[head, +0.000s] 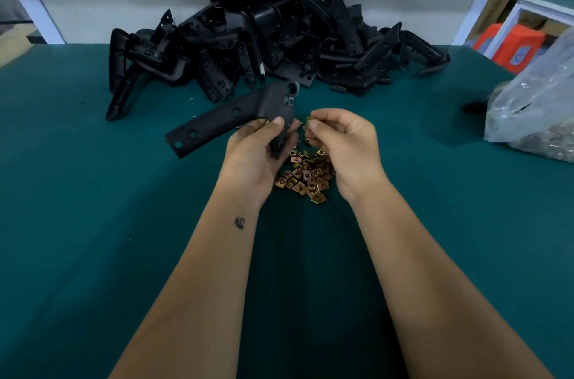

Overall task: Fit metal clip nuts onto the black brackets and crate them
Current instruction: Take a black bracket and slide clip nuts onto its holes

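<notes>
The left hand point(259, 147) covers the lower end of the held bracket point(236, 116); the clip nut point(309, 121) pinched in the right hand point(341, 142) is mostly hidden by fingertips, its shape too small to tell; the heap of clip nuts point(306, 175) lies partly behind both hands; the plastic bag point(534, 99) is cut off by the right edge, its contents blurred; brackets deep in the pile point(264, 37) merge into black.

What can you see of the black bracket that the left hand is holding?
The black bracket is an L-shaped piece, matte, like moulded plastic. Its long arm runs down to the left and shows three round holes; the short arm rises to the right, with one larger hole near its tip. It is held tilted above the green table. The left hand grips it near the bend, thumb on its face.
</notes>
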{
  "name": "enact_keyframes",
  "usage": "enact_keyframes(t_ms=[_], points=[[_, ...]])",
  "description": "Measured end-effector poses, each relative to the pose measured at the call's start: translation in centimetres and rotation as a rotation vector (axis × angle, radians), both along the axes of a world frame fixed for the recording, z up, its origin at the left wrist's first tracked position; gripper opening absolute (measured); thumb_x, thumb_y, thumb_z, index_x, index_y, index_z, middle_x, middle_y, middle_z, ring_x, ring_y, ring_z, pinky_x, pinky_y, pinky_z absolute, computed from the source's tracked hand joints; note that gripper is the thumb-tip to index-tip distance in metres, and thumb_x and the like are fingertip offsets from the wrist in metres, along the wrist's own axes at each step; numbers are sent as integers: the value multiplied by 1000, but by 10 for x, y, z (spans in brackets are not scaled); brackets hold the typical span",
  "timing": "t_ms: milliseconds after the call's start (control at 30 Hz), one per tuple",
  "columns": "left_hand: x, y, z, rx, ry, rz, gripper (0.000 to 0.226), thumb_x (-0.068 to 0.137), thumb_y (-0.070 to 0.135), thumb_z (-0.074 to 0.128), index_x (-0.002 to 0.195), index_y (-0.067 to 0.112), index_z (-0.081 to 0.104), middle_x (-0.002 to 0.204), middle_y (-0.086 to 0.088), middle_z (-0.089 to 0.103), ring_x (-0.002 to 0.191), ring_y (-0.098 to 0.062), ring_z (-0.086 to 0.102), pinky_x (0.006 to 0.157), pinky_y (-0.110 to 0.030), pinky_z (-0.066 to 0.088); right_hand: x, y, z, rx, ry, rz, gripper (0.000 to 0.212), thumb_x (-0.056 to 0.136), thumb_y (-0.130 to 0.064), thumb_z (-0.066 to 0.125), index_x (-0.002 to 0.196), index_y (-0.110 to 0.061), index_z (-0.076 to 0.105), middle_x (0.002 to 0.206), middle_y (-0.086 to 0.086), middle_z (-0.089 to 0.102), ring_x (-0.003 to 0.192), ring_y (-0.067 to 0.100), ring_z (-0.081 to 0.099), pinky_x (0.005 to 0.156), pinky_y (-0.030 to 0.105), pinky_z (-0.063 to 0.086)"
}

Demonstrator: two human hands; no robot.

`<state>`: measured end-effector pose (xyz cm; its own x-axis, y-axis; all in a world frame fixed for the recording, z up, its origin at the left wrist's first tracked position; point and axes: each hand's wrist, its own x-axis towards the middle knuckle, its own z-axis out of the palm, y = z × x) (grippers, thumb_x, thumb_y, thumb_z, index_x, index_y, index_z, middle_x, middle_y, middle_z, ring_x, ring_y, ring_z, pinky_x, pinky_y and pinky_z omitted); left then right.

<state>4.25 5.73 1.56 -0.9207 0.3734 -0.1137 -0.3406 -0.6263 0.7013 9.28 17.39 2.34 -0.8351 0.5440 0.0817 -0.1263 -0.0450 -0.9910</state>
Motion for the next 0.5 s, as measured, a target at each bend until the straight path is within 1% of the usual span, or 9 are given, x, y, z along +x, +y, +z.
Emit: enact_keyframes(t_ms=[67, 133, 233, 300, 367, 500], points=[[2, 2, 0, -2, -9, -8, 8, 96, -4, 55, 90, 1, 55, 88, -13, 68, 83, -20, 74, 77, -29, 61, 0, 2, 1, -78, 37, 23, 18, 91, 4, 63, 96, -12, 70, 89, 4, 71, 82, 12, 67, 77, 23, 54], [3, 2, 0, -2, -21, -7, 9, 95, -3, 57, 88, 2, 55, 86, -12, 69, 83, -21, 74, 76, -30, 61, 1, 4, 2, -127, 72, 56, 20, 91, 5, 61, 100, -11, 70, 91, 4, 70, 83, 13, 67, 78, 23, 54], [3, 3, -1, -32, -14, -9, 9, 94, -1, 59, 87, 5, 57, 79, -6, 71, 81, -19, 72, 75, -31, 61, 3, 2, 3, -160, 101, 88, 22, 92, 6, 60, 100, -11, 71, 90, 3, 69, 81, 11, 68, 78, 21, 53], [2, 4, -1, -58, -3, -4, 12, 93, -1, 60, 85, 7, 57, 74, -2, 71, 79, -16, 70, 77, -30, 60, 4, 1, 5, -183, 109, 98, 21, 91, 7, 60, 98, -10, 70, 90, 5, 69, 81, 13, 68, 77, 22, 54], [2, 4, -2, -44, -13, -4, 8, 92, -1, 61, 89, 7, 59, 74, -2, 72, 78, -15, 70, 78, -29, 60, 4, 1, 7, -231, 116, 103, 18, 91, 7, 60, 98, -7, 69, 90, 8, 71, 81, 16, 70, 75, 23, 55], [3, 3, 0, 14, -32, -15, 2, 92, 1, 62, 94, 2, 63, 80, -6, 73, 78, -16, 72, 72, -26, 60, 5, 2, 8, -333, 141, 126, 13, 92, 5, 60, 97, -4, 67, 83, 9, 74, 77, 16, 72, 72, 24, 57]])
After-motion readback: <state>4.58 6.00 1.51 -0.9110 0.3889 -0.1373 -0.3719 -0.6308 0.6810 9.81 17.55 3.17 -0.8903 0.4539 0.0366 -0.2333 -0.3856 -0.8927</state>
